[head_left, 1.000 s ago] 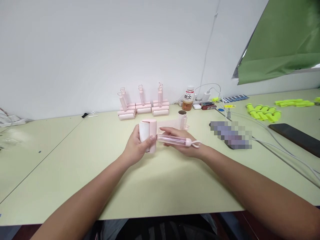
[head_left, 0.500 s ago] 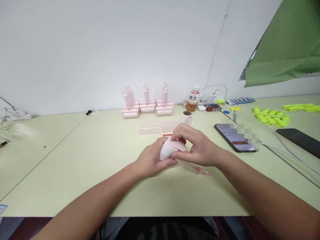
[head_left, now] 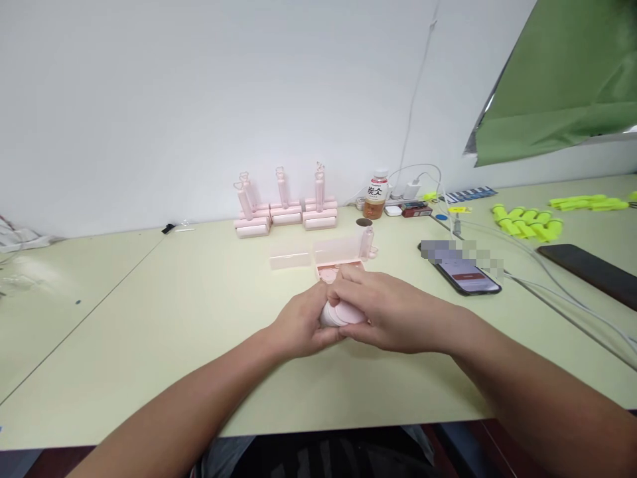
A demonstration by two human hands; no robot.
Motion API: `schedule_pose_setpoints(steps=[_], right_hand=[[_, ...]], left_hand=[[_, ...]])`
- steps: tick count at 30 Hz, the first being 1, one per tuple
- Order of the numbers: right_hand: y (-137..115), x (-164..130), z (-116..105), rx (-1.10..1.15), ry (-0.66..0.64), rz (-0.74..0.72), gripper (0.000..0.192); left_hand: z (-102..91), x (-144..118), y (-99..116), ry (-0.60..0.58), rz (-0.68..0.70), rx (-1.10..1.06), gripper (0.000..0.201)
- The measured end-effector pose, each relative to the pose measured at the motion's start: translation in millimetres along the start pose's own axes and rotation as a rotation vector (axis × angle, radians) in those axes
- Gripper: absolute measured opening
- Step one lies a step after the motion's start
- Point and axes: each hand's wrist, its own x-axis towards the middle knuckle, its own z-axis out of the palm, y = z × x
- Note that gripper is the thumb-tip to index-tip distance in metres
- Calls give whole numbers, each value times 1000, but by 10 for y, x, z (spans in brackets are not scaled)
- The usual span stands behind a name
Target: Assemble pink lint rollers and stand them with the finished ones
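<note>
Pale green table (head_left: 149, 318): both hands' grip pinches a pink roller (head_left: 341, 313), pink case (head_left: 331, 255) just behind, phone (head_left: 465, 273) right.

A drink bottle (head_left: 375, 195) stands by the wall on the worktop (head_left: 149, 318), a phone (head_left: 465, 273) right, yellow-green pieces (head_left: 525, 222) beyond, green cloth (head_left: 562, 79) above.

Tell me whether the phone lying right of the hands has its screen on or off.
On. The phone lies flat on the table with its screen lit, showing a white page with a red bar.
</note>
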Motion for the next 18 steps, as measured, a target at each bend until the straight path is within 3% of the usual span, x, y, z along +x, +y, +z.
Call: schedule_pose_setpoints(steps=[12,18], right_hand=[[-54,55,71,-32,-13,-36,12],[-5,39,98,-92,65,-51,12]], left_hand=[[6,24,-204,-62,147,98,32],[-11,23,-182,-3,36,13,31]])
